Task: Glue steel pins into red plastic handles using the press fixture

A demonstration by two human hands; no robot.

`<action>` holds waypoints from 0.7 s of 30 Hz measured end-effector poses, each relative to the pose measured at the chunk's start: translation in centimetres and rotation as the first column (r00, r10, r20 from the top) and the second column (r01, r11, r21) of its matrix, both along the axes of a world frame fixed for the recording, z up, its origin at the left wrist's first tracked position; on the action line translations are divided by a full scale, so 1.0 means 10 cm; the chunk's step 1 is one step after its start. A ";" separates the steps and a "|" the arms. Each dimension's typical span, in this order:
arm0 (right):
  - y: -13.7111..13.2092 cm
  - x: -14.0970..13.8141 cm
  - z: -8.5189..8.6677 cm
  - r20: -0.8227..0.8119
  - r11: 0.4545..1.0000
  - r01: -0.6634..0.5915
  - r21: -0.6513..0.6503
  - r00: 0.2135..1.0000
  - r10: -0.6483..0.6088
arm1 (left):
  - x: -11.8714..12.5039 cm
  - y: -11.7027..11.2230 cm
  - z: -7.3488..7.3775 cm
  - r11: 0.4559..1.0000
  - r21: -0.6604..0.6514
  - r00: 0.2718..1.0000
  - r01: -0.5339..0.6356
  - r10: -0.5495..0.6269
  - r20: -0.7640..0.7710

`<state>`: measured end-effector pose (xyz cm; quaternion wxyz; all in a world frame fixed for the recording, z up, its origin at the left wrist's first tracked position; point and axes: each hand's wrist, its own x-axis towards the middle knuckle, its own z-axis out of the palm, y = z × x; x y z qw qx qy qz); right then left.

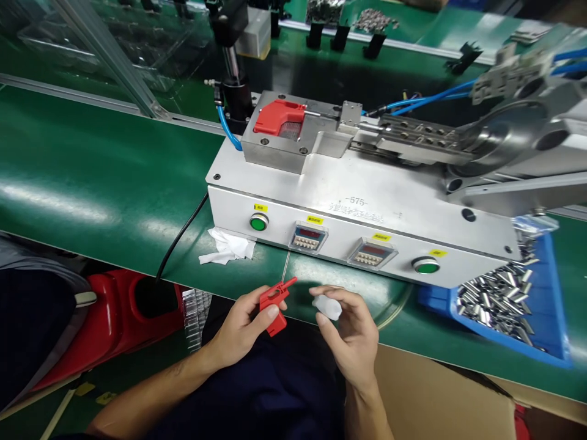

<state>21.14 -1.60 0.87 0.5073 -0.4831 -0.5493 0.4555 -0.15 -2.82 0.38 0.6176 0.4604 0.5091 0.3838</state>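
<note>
My left hand (241,327) is closed around a small red plastic part (274,302) with a thin metal pin sticking up from it, held just in front of the machine's front panel. My right hand (351,333) is curled around a small translucent white piece (328,307), pinched between thumb and fingers. The two hands are a short gap apart, over the near edge of the green table (92,177). A second red plastic part (279,117) sits in the metal fixture on top of the grey machine (367,201).
The machine's front has two green buttons (259,222) and two digital counters (309,236). A blue tray (557,305) of several small metal tubes stands at the right. A crumpled white tissue (227,247) lies by a black cable. A red container (105,321) sits below the table at left.
</note>
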 end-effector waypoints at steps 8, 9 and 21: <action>0.09 0.27 -0.14 0.385 0.999 0.036 0.006 0.922 -0.036 | 0.03 -0.04 -0.05 0.999 -0.044 0.999 -0.029 0.028 -0.025; 0.10 0.29 -0.15 0.424 0.998 0.044 0.034 0.904 -0.055 | 0.03 -0.05 -0.05 0.998 -0.048 0.999 -0.032 0.030 -0.031; 0.13 0.51 -0.16 0.584 0.995 0.051 0.084 0.807 -0.091 | 0.11 -0.03 -0.10 0.996 -0.071 0.997 -0.048 0.044 -0.064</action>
